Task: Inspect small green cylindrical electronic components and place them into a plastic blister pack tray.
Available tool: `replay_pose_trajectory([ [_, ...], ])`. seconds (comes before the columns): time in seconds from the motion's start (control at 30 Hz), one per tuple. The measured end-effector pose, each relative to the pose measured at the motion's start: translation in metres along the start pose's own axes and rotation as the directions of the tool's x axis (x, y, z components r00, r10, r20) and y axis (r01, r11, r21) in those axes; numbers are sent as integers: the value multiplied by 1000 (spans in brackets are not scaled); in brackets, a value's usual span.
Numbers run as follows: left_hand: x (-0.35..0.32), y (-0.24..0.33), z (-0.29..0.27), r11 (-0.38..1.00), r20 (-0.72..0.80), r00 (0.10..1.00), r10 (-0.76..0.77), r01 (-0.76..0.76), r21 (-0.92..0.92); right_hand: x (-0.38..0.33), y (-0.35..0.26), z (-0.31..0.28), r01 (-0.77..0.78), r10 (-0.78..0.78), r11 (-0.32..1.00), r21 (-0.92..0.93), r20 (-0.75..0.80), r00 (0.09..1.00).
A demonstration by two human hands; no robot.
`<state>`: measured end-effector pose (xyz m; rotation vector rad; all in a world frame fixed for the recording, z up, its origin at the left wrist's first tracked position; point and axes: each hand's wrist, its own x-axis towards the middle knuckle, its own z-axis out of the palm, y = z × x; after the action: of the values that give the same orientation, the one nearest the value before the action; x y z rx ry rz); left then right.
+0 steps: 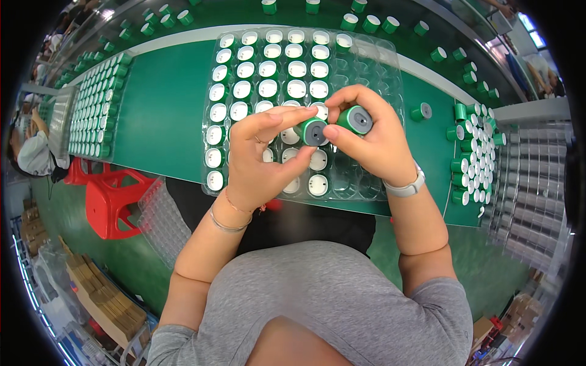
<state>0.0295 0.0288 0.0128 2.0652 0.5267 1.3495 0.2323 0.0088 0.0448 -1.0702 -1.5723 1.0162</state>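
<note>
My left hand (259, 155) and my right hand (369, 137) meet above a clear plastic tray (378, 67) on the green table. Between the fingers of both hands sits a small green cylinder with a grey end (314, 131). My right hand also holds a second green cylinder with a grey end (355, 119) against its fingers. The tray's left and middle pockets hold several green cylinders with white tops (268, 70); its right pockets are bare.
Another filled tray (97, 104) lies at the far left. Loose green cylinders (476, 146) are heaped at the right, one (420, 111) alone beside the tray. Stacked clear trays (534, 201) stand at the right, a red stool (113, 201) at the lower left, a seated person (33, 149) beyond.
</note>
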Motion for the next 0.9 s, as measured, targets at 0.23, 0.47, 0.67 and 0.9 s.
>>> replay_pose_trajectory([
  [0.23,3,3,7,999,16,999,34,-35,21,0,-1,2,-21,24,993,-118,28,999],
  [0.47,4,3,15,993,-138,984,115,-118,-14,0,1,3,-52,53,999,-13,30,998],
  [0.67,0,2,14,989,-169,977,132,-118,86,2,-1,3,-77,77,997,-6,63,995],
  [0.9,-4,8,12,999,-44,999,24,-23,29,-1,-3,1,24,-13,988,-152,73,997],
])
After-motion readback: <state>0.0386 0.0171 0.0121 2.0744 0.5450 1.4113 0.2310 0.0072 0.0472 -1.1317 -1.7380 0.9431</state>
